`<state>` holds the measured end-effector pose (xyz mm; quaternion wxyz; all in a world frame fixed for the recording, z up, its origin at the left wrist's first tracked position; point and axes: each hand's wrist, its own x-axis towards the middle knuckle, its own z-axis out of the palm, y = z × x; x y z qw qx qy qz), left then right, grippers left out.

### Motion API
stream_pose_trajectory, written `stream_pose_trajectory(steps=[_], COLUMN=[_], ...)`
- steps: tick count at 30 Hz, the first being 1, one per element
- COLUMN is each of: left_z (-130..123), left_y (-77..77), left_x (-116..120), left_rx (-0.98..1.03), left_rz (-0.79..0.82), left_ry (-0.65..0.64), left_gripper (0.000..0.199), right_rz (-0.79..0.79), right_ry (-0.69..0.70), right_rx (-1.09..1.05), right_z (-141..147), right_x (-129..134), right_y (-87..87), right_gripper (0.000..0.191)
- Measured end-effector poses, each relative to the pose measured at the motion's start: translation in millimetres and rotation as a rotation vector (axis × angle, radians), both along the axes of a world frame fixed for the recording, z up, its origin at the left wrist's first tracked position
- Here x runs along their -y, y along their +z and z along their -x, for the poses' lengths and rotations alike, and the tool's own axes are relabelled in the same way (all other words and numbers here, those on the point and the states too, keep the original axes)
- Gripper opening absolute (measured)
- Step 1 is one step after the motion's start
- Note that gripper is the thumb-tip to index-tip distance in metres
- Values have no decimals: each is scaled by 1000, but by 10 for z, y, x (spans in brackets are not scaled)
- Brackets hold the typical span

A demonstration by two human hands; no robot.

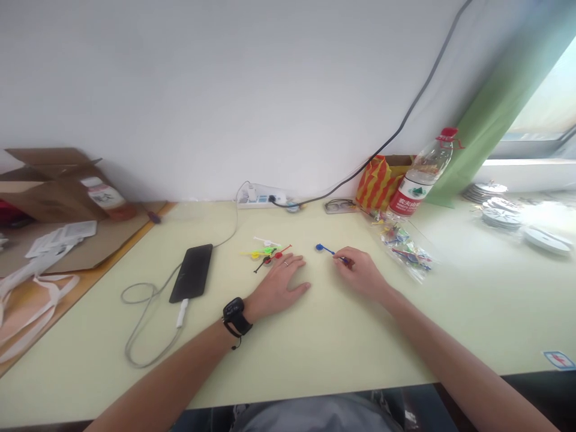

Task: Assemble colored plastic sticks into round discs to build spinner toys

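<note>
A pale yellow-green table point(270, 372) stands with its back edge against a plain light wall point(202, 90); a green curtain point(490, 108) hangs beside the window at the right. A white power strip point(256, 197) lies along the back edge near its middle.

Between the two hands, around the middle of the table, lies a blue disc-ended stick point(327, 250). Its long axis runs mostly left to right, slanting slightly: the disc points left and a little toward the back edge, the other end toward the right edge. The right hand point(360, 273) pinches that far end between thumb and fingers.

The left hand point(281, 285) is released, palm down with fingers spread, its fingertips at a cluster of colored plastic sticks point(267, 255). A black smartphone point(192, 273) lies farther left, its long axis running roughly front to back. Toward the back right are a clear plastic bag of small colored pieces point(407, 252) and a red-capped water bottle point(420, 180).
</note>
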<state>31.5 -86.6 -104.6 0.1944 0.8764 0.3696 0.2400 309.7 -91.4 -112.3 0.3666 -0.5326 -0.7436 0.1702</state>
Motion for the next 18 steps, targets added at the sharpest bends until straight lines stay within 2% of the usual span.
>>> stream_pose_trajectory(steps=[5, 11, 15, 18], left_z=[-2, 9, 0, -15], left_y=[15, 15, 13, 9], left_x=[8, 30, 21, 3], left_rx=[-23, -7, -1, 14], left_rz=[1, 19, -21, -36], left_ry=[-7, 8, -39, -40], left_gripper=[50, 67, 54, 42], right_rz=[25, 70, 130, 172], right_ry=[60, 155, 294, 345], right_rx=[9, 2, -6, -35], right_z=[15, 70, 145, 190], right_x=[17, 77, 160, 216], right_y=[30, 60, 121, 168], right_gripper=[24, 23, 20, 16])
